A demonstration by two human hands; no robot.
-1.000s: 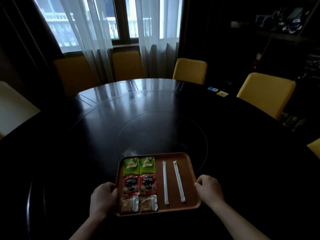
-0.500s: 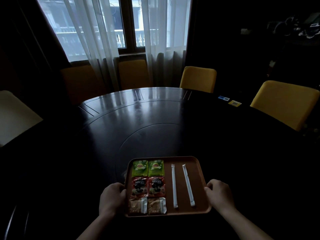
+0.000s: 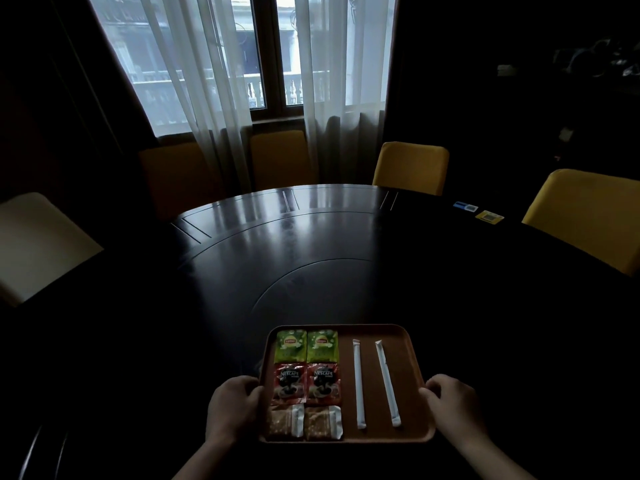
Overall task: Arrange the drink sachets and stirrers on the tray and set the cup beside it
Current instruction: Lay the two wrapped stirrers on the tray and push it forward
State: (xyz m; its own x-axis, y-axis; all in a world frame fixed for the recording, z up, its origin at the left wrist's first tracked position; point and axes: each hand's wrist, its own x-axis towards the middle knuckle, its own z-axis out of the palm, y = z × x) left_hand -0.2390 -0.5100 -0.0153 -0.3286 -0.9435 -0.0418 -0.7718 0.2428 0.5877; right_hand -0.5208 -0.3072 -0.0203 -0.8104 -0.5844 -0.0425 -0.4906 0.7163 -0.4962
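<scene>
A brown tray [image 3: 412, 355] rests near the front edge of a dark round table [image 3: 311, 258]. On its left half lie two green tea sachets [image 3: 307, 346], two red coffee sachets [image 3: 307, 383] and two brown-and-white packets [image 3: 304, 423] in neat rows. Two white paper-wrapped stirrers [image 3: 358, 384] [image 3: 387, 381] lie lengthwise on the right half. My left hand [image 3: 232, 407] grips the tray's left rim. My right hand [image 3: 452, 398] grips its right rim. No cup is in view.
Yellow chairs [image 3: 411, 166] [image 3: 588, 213] ring the table, with a pale chair [image 3: 38, 240] at the left. Two small cards, blue [image 3: 465, 206] and yellow [image 3: 489, 216], lie at the far right of the table. A curtained window [image 3: 263, 64] stands behind.
The view has tilted upward and the tray sits lower and further right in frame. Both hands keep their hold on the tray's rims; the contents have not shifted.
</scene>
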